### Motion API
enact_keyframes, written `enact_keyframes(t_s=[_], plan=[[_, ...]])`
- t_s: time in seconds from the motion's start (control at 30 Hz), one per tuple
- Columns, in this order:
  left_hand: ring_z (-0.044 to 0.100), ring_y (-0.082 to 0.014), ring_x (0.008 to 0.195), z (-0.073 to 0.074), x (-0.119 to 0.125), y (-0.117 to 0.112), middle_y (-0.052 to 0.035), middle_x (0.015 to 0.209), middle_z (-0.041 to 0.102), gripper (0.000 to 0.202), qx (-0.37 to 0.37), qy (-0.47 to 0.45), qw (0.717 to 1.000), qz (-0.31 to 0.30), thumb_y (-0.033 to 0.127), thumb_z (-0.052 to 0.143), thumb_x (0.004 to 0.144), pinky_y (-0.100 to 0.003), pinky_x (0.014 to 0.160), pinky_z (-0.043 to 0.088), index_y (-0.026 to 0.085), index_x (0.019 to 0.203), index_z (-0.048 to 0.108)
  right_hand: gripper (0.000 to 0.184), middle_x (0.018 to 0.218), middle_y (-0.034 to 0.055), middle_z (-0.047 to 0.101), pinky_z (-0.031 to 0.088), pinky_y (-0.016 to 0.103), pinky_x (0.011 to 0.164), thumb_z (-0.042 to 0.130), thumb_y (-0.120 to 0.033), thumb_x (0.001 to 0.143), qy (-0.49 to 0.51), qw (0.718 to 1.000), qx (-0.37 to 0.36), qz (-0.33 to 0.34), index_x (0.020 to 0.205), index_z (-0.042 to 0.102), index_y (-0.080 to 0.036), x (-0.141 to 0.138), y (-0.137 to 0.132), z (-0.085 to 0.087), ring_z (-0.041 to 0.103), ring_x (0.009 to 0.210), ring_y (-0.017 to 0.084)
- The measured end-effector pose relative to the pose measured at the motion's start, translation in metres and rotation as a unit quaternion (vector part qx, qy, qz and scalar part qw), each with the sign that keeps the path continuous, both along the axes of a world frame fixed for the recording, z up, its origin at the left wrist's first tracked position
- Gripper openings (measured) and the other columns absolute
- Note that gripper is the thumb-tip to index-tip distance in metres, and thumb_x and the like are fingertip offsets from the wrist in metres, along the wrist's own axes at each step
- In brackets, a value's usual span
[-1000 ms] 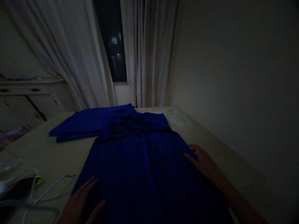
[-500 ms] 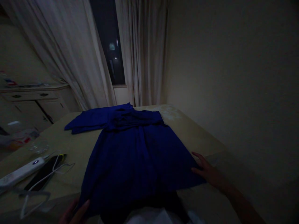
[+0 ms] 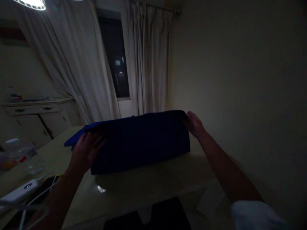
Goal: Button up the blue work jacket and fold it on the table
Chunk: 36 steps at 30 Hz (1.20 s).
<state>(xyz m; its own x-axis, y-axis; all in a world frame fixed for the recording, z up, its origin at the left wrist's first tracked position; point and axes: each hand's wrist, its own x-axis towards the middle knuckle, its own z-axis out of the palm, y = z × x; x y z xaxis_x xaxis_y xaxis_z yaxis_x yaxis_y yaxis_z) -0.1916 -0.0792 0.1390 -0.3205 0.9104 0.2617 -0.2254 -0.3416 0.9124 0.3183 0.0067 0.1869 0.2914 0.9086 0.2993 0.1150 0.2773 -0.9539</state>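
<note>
A dark blue garment [image 3: 141, 140] hangs folded in front of me, its raised edge stretched between my two hands and its lower fold near the tabletop. My left hand [image 3: 88, 145] grips the left end of that edge, fingers partly lost in shadow. At the right end, my right hand [image 3: 195, 124] is closed on the cloth, its fingertips hidden behind it. Behind and to the left, a second piece of blue cloth [image 3: 75, 138] lies on the table, mostly covered from view.
The table [image 3: 124, 188] has a glossy cover. At its left are a white power strip [image 3: 20, 191], white cables [image 3: 44, 191] and a clear plastic bottle [image 3: 16, 148]. A wall [image 3: 230, 83] borders the right side; curtains [image 3: 153, 64] hang at the back.
Both hands have lifted the garment's near edge up and away from me, folding it over. The near part of the table now shows. My view has tilted up a little.
</note>
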Motion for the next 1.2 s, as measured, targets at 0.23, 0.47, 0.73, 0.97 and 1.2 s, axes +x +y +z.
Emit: enact_keyframes(t_s=[0.23,0.47,0.73,0.97,1.2], plan=[[0.068,-0.037,0.121,-0.071,-0.029,0.029,-0.0261,0.146,0.058,0.088,-0.214,0.222,0.942,0.136,0.049,0.075,0.077,-0.054,0.1,0.058,0.014,0.149,0.04,0.081,0.142,0.0178,0.062,0.044,0.052,0.112,0.066,-0.068,0.088,-0.383,0.917,0.096,0.049,0.152,0.048,-0.022,-0.035,0.003,-0.11,0.059,0.13,0.033],[0.071,-0.043,0.113,-0.132,-0.037,0.014,-0.0302,0.125,0.069,0.085,-0.307,0.417,0.853,0.066,0.066,0.065,0.077,-0.055,0.097,0.057,0.006,0.136,0.052,0.034,0.13,0.0148,0.069,0.037,0.046,0.106,0.057,-0.029,0.101,-0.683,0.703,0.078,0.183,0.131,0.069,-0.021,-0.044,-0.035,-0.166,0.058,0.122,0.029],[0.072,-0.0319,0.114,-0.137,0.122,-0.107,-0.0128,0.125,0.073,0.07,-0.174,0.245,0.81,-0.504,0.065,0.07,0.086,-0.049,0.094,0.057,0.032,0.146,0.057,0.039,0.143,0.0218,0.059,0.038,0.054,0.103,0.045,-0.014,0.098,-0.595,0.765,-0.119,-0.216,0.123,0.075,-0.018,0.036,0.019,-0.101,0.055,0.127,0.037],[0.07,-0.0278,0.114,-0.12,0.134,-0.122,-0.0086,0.125,0.074,0.052,-0.156,0.273,0.81,-0.496,0.059,0.067,0.092,-0.041,0.1,0.054,0.032,0.135,0.067,0.071,0.148,0.0183,0.06,0.042,0.053,0.115,0.05,-0.07,0.098,-0.571,0.815,-0.083,0.052,0.149,0.058,-0.022,-0.023,-0.038,-0.127,0.055,0.137,0.036],[0.072,-0.0226,0.093,-0.111,0.111,-0.053,-0.0085,0.109,0.077,0.047,-0.116,0.411,0.843,-0.327,0.061,0.054,0.097,-0.033,0.082,0.055,0.025,0.123,0.07,0.089,0.171,0.0213,0.027,0.022,0.086,0.109,0.056,-0.08,0.09,-0.603,0.779,-0.133,0.107,0.164,0.035,-0.035,-0.098,-0.1,-0.189,0.023,0.154,0.054]])
